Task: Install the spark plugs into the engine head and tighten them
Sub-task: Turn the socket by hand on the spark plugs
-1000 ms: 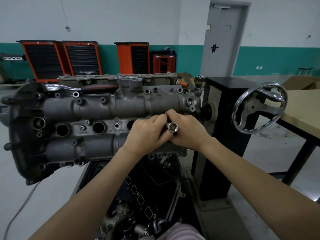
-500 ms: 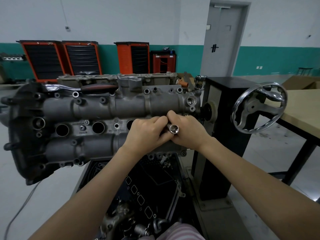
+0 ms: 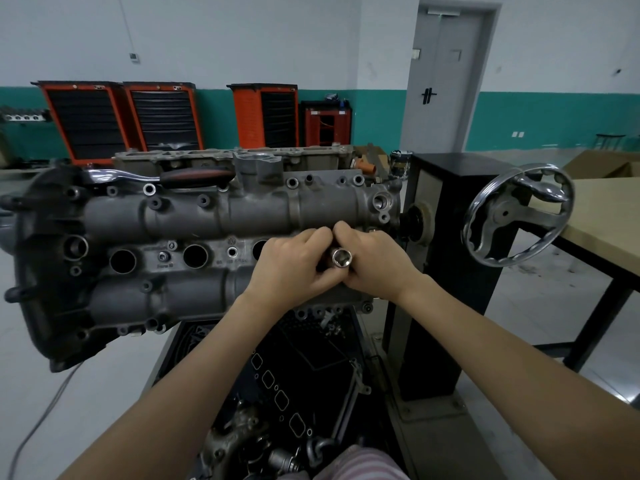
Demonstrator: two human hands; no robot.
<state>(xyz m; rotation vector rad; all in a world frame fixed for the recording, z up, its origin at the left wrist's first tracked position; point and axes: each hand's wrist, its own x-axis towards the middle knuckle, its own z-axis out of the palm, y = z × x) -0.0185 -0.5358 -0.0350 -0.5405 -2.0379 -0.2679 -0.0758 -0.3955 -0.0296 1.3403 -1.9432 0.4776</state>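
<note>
The grey engine head [image 3: 194, 220] sits sideways on a stand, with a row of round spark plug holes [image 3: 194, 256] across its middle. Over its right end, both my hands grip a chrome socket [image 3: 341, 258] whose open hex end faces me. My left hand [image 3: 292, 268] curls round it from the left and my right hand [image 3: 375, 261] from the right. The hole under my hands and any spark plug are hidden. A ratchet wrench [image 3: 162, 175] with a red-black handle lies on top of the engine.
A chrome handwheel [image 3: 517, 214] sticks out from the black stand column [image 3: 450, 271] on the right. A wooden table [image 3: 606, 216] stands further right. A tray of loose parts [image 3: 287, 393] lies below the engine. Orange tool cabinets [image 3: 117, 119] line the back wall.
Both hands stay on the socket at the same spot. The socket has shifted very slightly between my fingers.
</note>
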